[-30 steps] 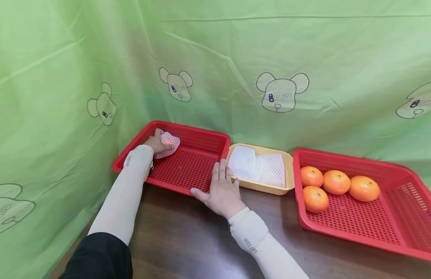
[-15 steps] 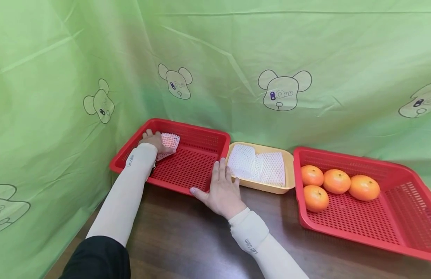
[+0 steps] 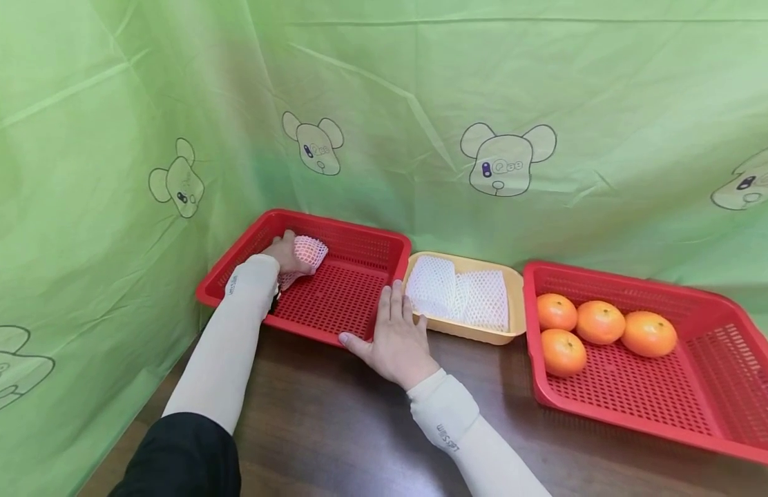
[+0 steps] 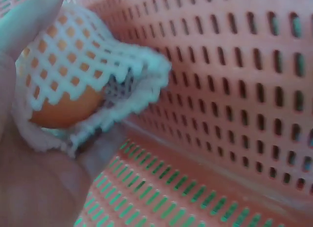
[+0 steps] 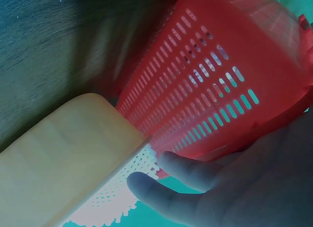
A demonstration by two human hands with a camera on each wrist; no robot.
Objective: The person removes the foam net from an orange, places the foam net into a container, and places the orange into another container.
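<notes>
Inside the left red basket [image 3: 347,297], my left hand [image 3: 283,255] holds an orange [image 4: 68,107] partly covered by a white foam net sleeve [image 4: 73,56]. In the left wrist view the thumb lies over the net and fingers show below it; the sleeve's open end gapes toward the basket wall. My right hand [image 3: 399,345] has its fingers straight at the near right corner of that basket, beside the yellow tray [image 3: 516,310]. Nothing is gripped by it; whether the fingers touch the rim cannot be told. White foam nets [image 3: 430,286] lie flat in the tray.
A second red basket [image 3: 664,407] stands at the right with several oranges [image 3: 600,322] in its left part. Green printed cloth [image 3: 384,90] hangs behind and at the left. All containers stand on a dark wooden table [image 3: 322,414].
My left hand shifted a little left, then back right with the netted orange, staying inside the left basket. The right hand stays in place.
</notes>
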